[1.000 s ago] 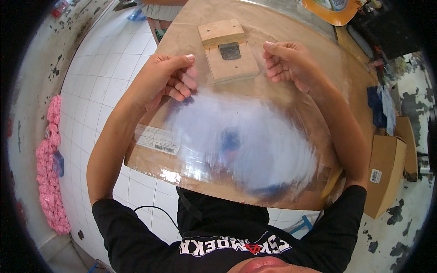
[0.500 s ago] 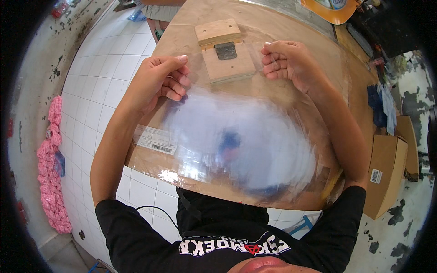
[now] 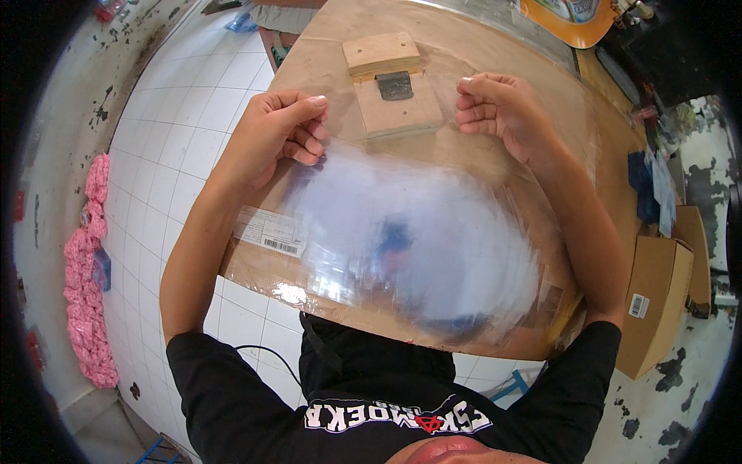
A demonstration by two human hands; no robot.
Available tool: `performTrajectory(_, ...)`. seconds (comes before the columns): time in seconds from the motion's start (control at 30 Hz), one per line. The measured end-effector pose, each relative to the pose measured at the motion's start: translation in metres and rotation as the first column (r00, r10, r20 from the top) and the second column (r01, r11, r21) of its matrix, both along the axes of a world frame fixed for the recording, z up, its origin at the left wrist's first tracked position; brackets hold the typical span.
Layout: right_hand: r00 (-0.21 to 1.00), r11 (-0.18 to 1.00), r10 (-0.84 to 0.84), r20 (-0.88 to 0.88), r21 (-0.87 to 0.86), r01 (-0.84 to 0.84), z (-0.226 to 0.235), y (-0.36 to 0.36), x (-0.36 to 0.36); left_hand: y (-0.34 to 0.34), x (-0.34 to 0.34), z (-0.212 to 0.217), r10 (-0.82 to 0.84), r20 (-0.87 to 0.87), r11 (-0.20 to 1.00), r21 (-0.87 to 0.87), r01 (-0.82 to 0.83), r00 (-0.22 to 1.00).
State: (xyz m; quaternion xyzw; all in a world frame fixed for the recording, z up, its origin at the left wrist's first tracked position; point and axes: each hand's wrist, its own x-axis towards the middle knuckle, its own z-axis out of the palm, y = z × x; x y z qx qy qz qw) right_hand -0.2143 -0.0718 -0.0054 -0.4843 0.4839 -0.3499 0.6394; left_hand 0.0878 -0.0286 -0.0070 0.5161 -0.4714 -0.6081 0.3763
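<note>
My left hand [image 3: 280, 127] is closed in a loose pinch, thumb on top and fingers curled, over the far left part of the plastic pile. On the other side my right hand [image 3: 498, 112] is curled with thumb and forefinger together. A faint see-through plastic sheet [image 3: 446, 99] seems to span between them; its outline is hard to make out. Between the hands lies a plywood block [image 3: 382, 118] with a smaller board across its far end and a dark grey flap [image 3: 396, 87] in the middle. Closer to me spreads a glossy pile of clear plastic sheets [image 3: 348, 201].
Brown paper and tape cover the table [image 3: 325, 42], with a printed label [image 3: 270, 232] at its left. An orange tray [image 3: 568, 27] sits at the far right. A cardboard box [image 3: 649, 301] stands right of the table. Pink bundles [image 3: 85, 294] lie by the left wall.
The whole view has shifted slightly, so the table and hands sit a little further right. Both hands keep nearly the same pose beside the plywood block.
</note>
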Motion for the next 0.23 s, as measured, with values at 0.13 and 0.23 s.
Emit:
performTrajectory(0.13, 1.0, 1.0, 0.007, -0.004, -0.003, -0.007, 0.0, 0.0, -0.0015, -0.0001, -0.0002, -0.0005, 0.001, -0.007, 1.0, -0.004, -0.001, 1.0)
performTrajectory(0.23, 1.0, 1.0, 0.008, -0.006, -0.014, -0.008, -0.0023, -0.0006, -0.0024, -0.0006, -0.0006, -0.0022, 0.017, -0.009, 1.0, -0.01, -0.017, 1.0)
